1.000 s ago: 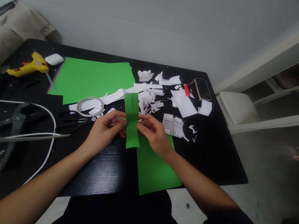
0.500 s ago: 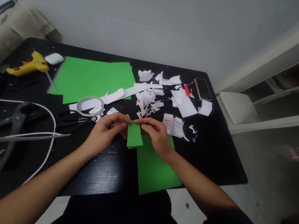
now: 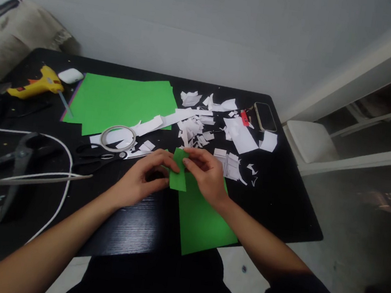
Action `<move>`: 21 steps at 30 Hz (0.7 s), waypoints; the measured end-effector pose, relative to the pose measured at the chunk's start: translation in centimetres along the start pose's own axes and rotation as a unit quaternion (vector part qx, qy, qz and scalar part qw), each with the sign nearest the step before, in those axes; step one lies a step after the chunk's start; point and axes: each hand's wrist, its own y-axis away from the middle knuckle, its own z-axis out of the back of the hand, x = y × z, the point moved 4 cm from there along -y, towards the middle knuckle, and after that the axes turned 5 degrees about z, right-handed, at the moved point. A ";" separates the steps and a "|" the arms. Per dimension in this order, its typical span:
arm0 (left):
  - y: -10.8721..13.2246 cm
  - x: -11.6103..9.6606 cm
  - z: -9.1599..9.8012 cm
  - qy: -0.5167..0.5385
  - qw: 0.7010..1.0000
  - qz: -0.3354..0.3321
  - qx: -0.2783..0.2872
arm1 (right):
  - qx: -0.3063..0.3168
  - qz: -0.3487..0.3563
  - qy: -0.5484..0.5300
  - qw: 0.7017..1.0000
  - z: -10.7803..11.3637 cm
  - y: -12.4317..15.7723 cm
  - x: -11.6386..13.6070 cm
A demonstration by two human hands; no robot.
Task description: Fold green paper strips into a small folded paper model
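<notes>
Over the black wooden table (image 3: pixel 266 207), the right hand (image 3: pixel 210 176) is pinching a small, narrow green paper piece (image 3: pixel 178 181) near its top. The left hand's (image 3: pixel 140 174) fingers are touching its left side; whether they're gripping, I can't tell. If they're folding, aligning edges before pressing should be keeping the crease straight.

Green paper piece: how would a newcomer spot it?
Find the black table, then the green sheet at its near edge. At that sheet's far end, the green paper piece sits between the left hand and right hand. Smaller than that sheet or the green stack farther back, it alone is held in fingers.
</notes>
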 end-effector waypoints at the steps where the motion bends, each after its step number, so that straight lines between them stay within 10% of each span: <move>1: 0.0 0.0 0.0 -0.010 1.000 0.000 -0.001 | -0.001 0.002 0.001 1.000 0.0 0.0 0.0; 21: 0.1 -0.5 0.3 -0.104 0.993 -0.022 -0.050 | -0.003 0.018 0.023 1.000 -0.1 0.3 -0.2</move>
